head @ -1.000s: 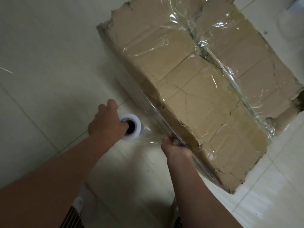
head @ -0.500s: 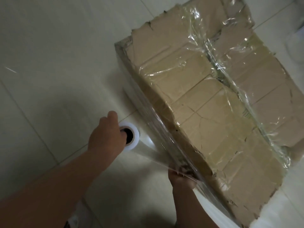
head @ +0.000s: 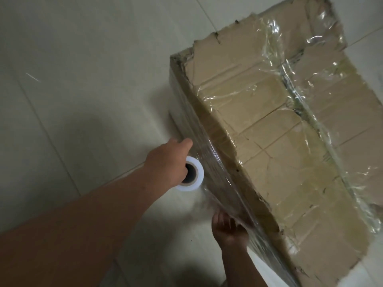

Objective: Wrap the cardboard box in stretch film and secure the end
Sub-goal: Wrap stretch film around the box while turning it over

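A worn brown cardboard box [head: 275, 146] with torn flaps stands on the floor at the right, with clear stretch film over its top and near side. My left hand [head: 165, 164] grips a white roll of stretch film [head: 193, 175] held upright against the box's near side, its hollow core facing up. A sheet of film [head: 207, 195] runs from the roll along that side. My right hand [head: 229, 226] presses against the film at the box's lower near edge, fingers curled onto it.
Pale tiled floor [head: 83, 79] surrounds the box, with grout lines and a shadow under my left arm. A brighter white patch [head: 267, 272] lies on the floor by the box's near corner.
My left hand has carried the roll closer to the box's near side and forward along it. The film sheet has shortened. The right hand stays on the lower edge.
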